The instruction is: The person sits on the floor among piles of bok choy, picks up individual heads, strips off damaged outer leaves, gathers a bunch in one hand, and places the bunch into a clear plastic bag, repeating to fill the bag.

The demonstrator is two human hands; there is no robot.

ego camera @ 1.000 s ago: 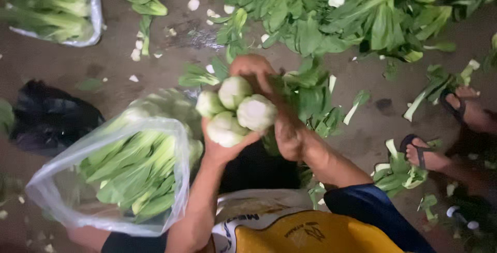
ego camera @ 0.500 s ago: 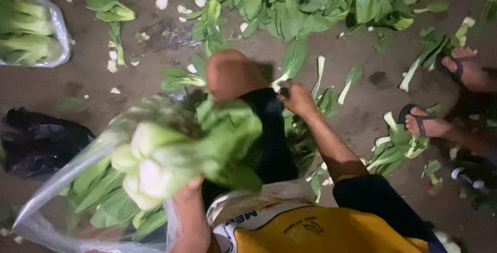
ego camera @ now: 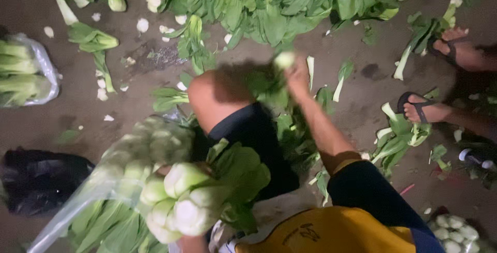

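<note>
Head view: our left hand (ego camera: pixel 189 242), mostly hidden, seems to clutch a bunch of bok choy (ego camera: pixel 191 201) by its firm white bases beside the clear bag (ego camera: pixel 83 206). Our right hand (ego camera: pixel 297 77) grips another stalk (ego camera: pixel 284 59). Leaves bruise easily; we hold the stems.

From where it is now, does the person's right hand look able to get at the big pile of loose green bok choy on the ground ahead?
Probably yes. The right hand is stretched forward past the knee, just short of the big pile of loose green bok choy, with only bare ground and scattered leaves between them.
</note>
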